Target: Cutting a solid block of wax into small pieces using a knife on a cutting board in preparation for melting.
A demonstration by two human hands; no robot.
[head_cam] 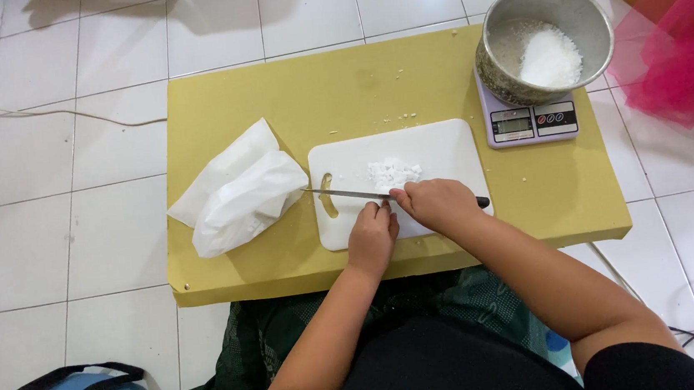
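The right hand (pixel 440 203) grips a knife (pixel 345 193) lying flat across the white cutting board (pixel 443 149), beside a small heap of white chopped pieces (pixel 393 172). The left hand (pixel 372 236), fingers curled, presses on the blade. A metal bowl (pixel 507 18) sits on a kitchen scale (pixel 533 123).

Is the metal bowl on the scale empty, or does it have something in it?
Not empty. The bowl stands upright on the scale, with a heap of white chopped pieces covering part of its bottom; well short of full.
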